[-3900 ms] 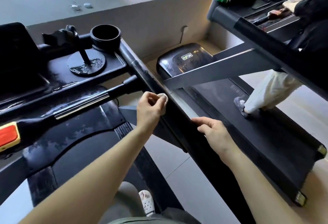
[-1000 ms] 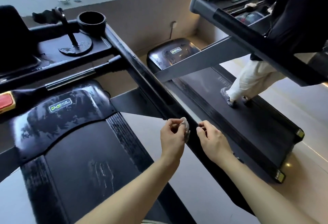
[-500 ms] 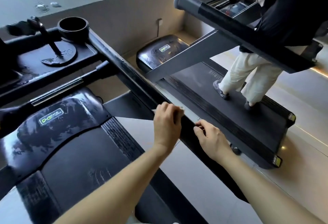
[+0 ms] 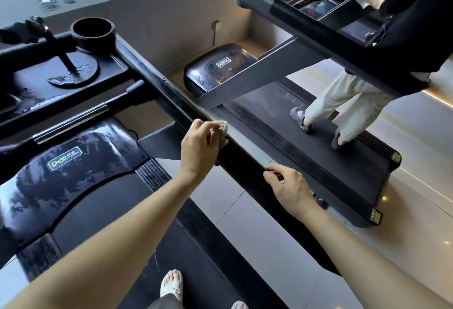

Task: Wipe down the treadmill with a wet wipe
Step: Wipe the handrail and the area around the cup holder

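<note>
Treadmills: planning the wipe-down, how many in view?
2: near treadmill at left, under the left hand; far treadmill at right, a person on it. More may be hidden.

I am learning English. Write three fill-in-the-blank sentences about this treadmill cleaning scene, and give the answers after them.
The left hand presses a wet wipe of ___ colour onto the handrail.
The right hand touches the same handrail, whose colour is ___.
The number of people standing on the neighbouring treadmill is ___.
Answers: white; black; one.

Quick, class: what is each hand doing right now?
Left hand: pinches the wet wipe on the handrail.
Right hand: curled on the handrail; grip unclear.
</note>
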Available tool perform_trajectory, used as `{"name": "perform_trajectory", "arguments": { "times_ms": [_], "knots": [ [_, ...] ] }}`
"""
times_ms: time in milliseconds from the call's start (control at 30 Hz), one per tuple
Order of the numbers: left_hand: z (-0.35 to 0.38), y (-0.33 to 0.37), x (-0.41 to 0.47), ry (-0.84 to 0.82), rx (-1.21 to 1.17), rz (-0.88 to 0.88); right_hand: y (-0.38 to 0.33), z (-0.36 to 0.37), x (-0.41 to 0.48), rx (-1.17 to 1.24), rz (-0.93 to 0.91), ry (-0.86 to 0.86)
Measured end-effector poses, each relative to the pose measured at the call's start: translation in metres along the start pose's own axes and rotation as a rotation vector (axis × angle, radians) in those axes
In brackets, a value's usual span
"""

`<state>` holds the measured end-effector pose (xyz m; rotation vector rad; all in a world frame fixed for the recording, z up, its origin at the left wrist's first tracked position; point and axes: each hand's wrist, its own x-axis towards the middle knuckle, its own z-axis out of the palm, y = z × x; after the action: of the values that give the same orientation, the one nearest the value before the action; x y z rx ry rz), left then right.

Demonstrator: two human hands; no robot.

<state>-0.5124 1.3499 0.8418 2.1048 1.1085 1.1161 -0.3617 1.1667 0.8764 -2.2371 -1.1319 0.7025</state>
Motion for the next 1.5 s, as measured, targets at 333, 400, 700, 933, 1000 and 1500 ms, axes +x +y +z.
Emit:
{"name": "perform_trajectory", "arguments": {
  "times_ms": [333, 400, 700, 933, 1000, 1500],
  "knots": [
    [0.039, 0.082, -0.104, -0.038, -0.161, -0.053, 0.008, -0.003, 0.004, 0.175, 0.018, -0.009],
    [0.047, 0.099, -0.135, -0.128, -0.181, 0.072, 0.012, -0.005, 0.003, 0.224, 0.007, -0.021],
    [0.040, 0.049, -0.061, 0.289, -0.373, -0.375, 0.015, -0.004, -0.008, 0.114, -0.139, -0.018],
    [0.072, 0.092, -0.117, 0.288, -0.551, -0.511, 0.015, -0.005, -0.016, 0.017, -0.185, 0.011],
    [0.079, 0.125, -0.168, 0.168, -0.699, -0.604, 0.015, -0.004, -0.014, 0.001, -0.209, 0.023],
    [0.075, 0.026, -0.070, 0.416, -0.803, -0.983, 0.016, 0.001, -0.008, -0.042, -0.228, 0.056]
  ]
}}
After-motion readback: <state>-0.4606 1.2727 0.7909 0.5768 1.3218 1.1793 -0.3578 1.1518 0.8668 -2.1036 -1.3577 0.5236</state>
